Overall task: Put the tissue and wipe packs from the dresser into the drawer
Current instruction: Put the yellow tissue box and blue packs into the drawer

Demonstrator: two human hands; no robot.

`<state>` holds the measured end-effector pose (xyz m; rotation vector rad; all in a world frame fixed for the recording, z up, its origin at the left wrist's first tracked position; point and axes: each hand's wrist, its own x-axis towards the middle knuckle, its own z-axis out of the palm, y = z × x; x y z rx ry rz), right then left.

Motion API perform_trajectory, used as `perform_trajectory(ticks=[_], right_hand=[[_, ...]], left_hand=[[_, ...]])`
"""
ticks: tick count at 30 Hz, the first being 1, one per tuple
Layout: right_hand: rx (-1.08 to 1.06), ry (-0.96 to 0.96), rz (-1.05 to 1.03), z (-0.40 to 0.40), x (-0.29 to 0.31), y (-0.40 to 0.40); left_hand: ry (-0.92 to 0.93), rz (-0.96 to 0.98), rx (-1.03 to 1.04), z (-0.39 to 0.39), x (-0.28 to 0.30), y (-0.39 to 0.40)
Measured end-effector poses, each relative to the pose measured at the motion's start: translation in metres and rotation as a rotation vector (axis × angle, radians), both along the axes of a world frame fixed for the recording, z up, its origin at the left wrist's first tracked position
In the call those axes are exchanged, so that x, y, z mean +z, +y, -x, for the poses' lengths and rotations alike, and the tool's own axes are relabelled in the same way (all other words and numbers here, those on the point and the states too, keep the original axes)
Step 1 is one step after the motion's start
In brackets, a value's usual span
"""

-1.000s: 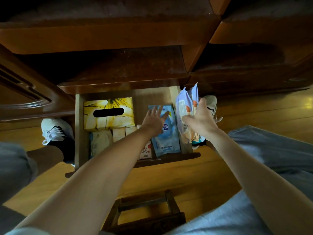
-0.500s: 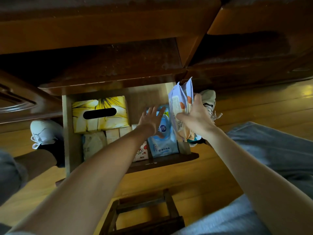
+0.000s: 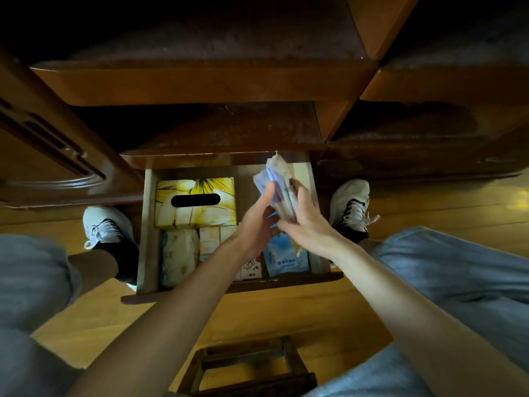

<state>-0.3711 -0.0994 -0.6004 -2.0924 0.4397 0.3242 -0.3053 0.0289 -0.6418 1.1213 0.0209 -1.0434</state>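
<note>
The wooden drawer point(image 3: 148, 224) stands pulled out below the dresser point(image 3: 200, 81). My right hand point(image 3: 303, 222) grips a pale bluish wipe pack point(image 3: 276, 181), held on edge over the drawer's right half. My left hand point(image 3: 257, 224) touches the same pack from the left with fingers and thumb. Inside the drawer lie a yellow flowered tissue box point(image 3: 197, 202) at the back left, a pale soft pack point(image 3: 179, 255) at the front left, small cream packs point(image 3: 209, 239) in the middle, a small white-and-red pack point(image 3: 252, 267), and a blue wipe pack point(image 3: 286, 259) at the front right.
My two white sneakers point(image 3: 106, 227) point(image 3: 350, 207) rest on the yellow wooden floor on either side of the drawer. A small dark wooden stool point(image 3: 249, 368) sits just under me. The dresser's shelves overhang the drawer's back.
My right hand has carried the wipe pack left, from beside the drawer's right wall to over its inside. My left hand has risen off the blue pack and met the held pack.
</note>
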Motion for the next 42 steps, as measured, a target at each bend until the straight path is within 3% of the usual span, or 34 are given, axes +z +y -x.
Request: perform_trajectory(ticks=[2, 4, 7, 10, 12, 16, 20, 25, 30, 33, 35, 39, 42], right_hand=[[-0.012, 0.091, -0.308, 0.001, 0.008, 0.003], [-0.034, 0.095, -0.412, 0.004, 0.013, 0.001], [-0.096, -0.005, -0.388, 0.011, 0.012, 0.0], [-0.138, -0.113, -0.178, 0.014, 0.009, -0.004], [-0.154, -0.072, -0.111, 0.015, 0.008, -0.009], [-0.207, 0.102, -0.432, 0.02, 0.002, -0.014], [-0.388, 0.095, -0.491, 0.022, -0.01, -0.011], [-0.343, 0.086, -0.246, 0.016, -0.026, -0.01], [-0.268, 0.285, 0.002, 0.009, -0.042, -0.01], [-0.082, 0.334, 0.07, 0.011, -0.042, -0.022], [-0.101, 0.369, 0.088, 0.013, -0.037, -0.031], [-0.207, 0.159, 0.452, 0.013, -0.019, -0.049], [-0.326, 0.012, 0.405, 0.018, -0.014, -0.064]], left_hand=[[-0.028, 0.026, -0.009, -0.001, 0.004, 0.009], [-0.069, 0.037, -0.015, 0.0, 0.007, 0.014], [-0.09, -0.057, 0.041, 0.001, 0.01, 0.016], [-0.037, -0.14, 0.116, 0.001, 0.007, 0.019], [0.001, -0.188, 0.138, 0.002, 0.006, 0.022], [-0.089, -0.277, 0.075, 0.007, 0.002, 0.017], [-0.218, -0.308, 0.105, 0.012, -0.011, 0.01], [-0.251, -0.407, 0.044, 0.019, -0.027, 0.009], [-0.297, -0.528, 0.008, 0.018, -0.042, -0.004], [-0.21, -0.491, 0.0, 0.016, -0.052, -0.011], [-0.104, -0.481, 0.028, 0.015, -0.064, -0.01], [-0.019, -0.554, 0.073, 0.016, -0.089, -0.009], [-0.082, -0.601, -0.037, 0.021, -0.093, -0.019]])
